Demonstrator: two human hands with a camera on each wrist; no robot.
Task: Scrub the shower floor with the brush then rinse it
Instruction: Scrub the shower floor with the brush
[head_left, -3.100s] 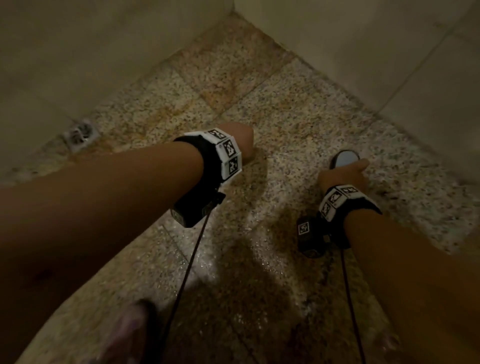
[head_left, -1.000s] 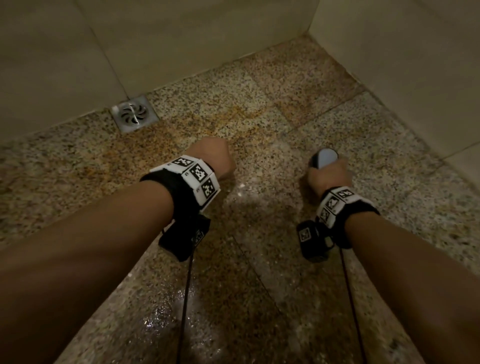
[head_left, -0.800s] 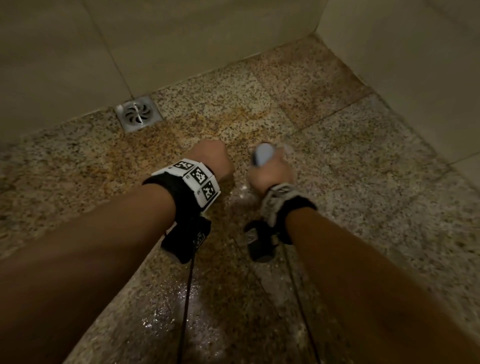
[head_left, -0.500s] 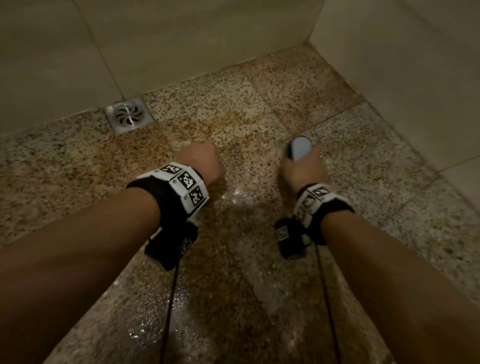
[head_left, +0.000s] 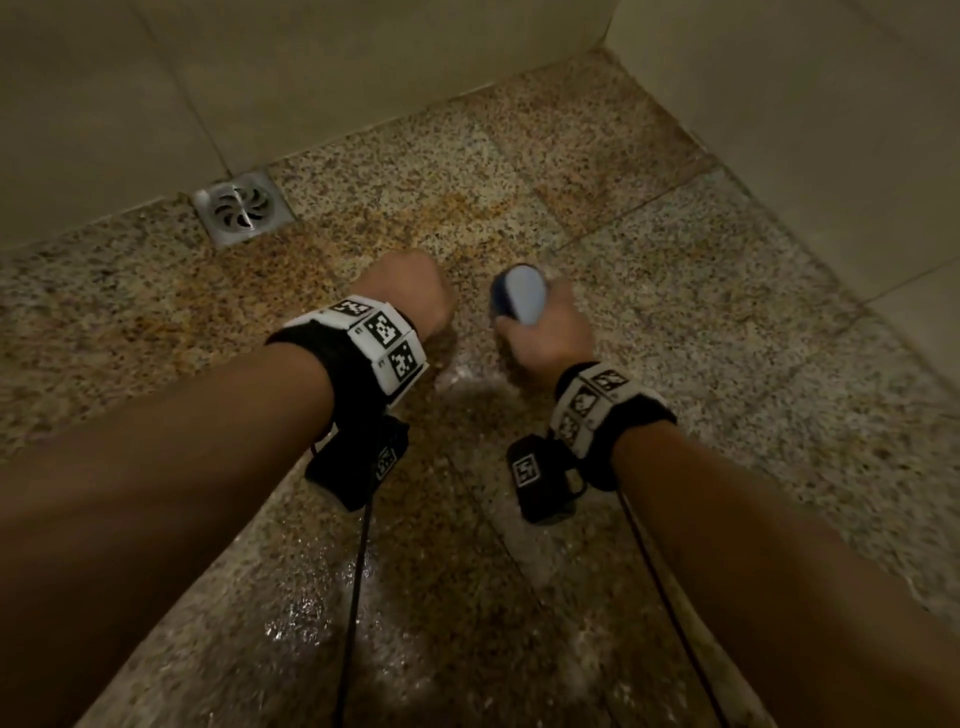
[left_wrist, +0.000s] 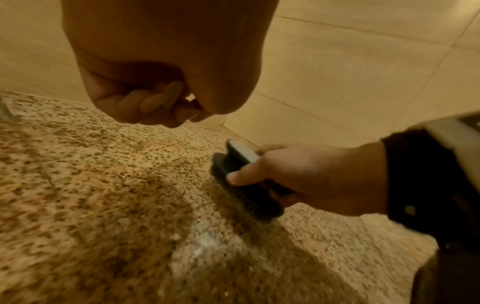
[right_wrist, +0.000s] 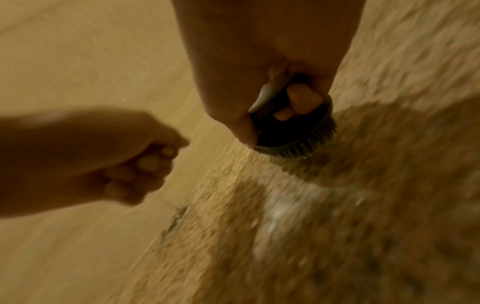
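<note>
On the left, by the wall, the drain (head_left: 241, 212) is sitting in the floor (head_left: 727, 322). The floor around it is looking orange and stained, so I think that part is still waiting for a scrub.

Next, your left hand (head_left: 410, 288) is hanging above the floor as a fist. Its fingers (left_wrist: 153, 102) are curling in tight and holding nothing.

Between your two hands, a little white foam (left_wrist: 207, 242) is sitting on the wet floor. I think this spot is already getting its scrub.

Then your right hand (head_left: 550, 338) is gripping the brush (head_left: 519, 299). Your fingers (right_wrist: 298, 98) are wrapping around its handle. The brush is near the middle of the floor, with its dark bristles (left_wrist: 249, 201) pressing down on the stone. The right wrist view is blurry, so I am guessing you are scrubbing right now.

On the right, the floor by the other wall is looking pale and dry, with no foam. I think that part is still waiting too.

So you are only partway through the scrubbing. The rinse is not starting yet. No water is running in any view.
</note>
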